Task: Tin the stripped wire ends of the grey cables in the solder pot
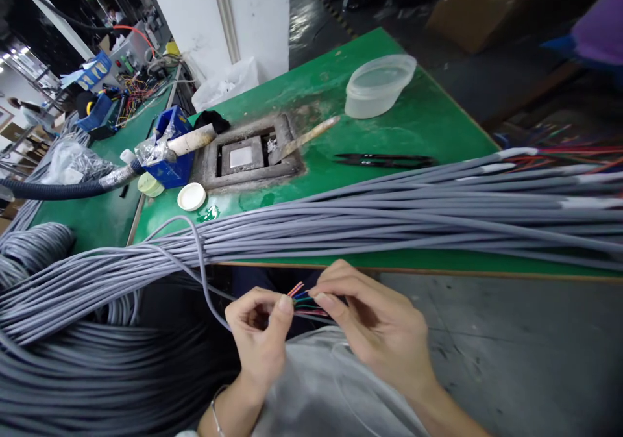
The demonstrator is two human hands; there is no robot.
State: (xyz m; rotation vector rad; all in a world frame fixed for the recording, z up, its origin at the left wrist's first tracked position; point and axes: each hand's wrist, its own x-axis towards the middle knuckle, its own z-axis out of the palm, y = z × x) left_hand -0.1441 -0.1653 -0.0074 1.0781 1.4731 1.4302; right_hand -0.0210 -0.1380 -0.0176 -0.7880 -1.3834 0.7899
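Note:
Just below the table's near edge, my left hand point(263, 333) is closed, thumb against forefinger, on the end of a grey cable point(210, 294). Thin coloured wires point(302, 299), among them orange, blue, green and red, fan out from that grip. My right hand point(372, 326) pinches at the tips of these wires, thumb and forefinger together; which strands it has hold of is too small to tell. Beyond both hands, a thick bundle of grey cables point(302, 229) runs across the table, with coloured wire ends point(579, 158) showing at the right.
On the green table point(379, 141) are black thread snips point(384, 160), a solder pot point(243, 158) with a scraper point(311, 135) across its rim, a plastic tub point(379, 86), a white lid point(191, 197) and a blue bin point(172, 145) under a hose point(63, 189). Coiled cables point(121, 378) lie lower left.

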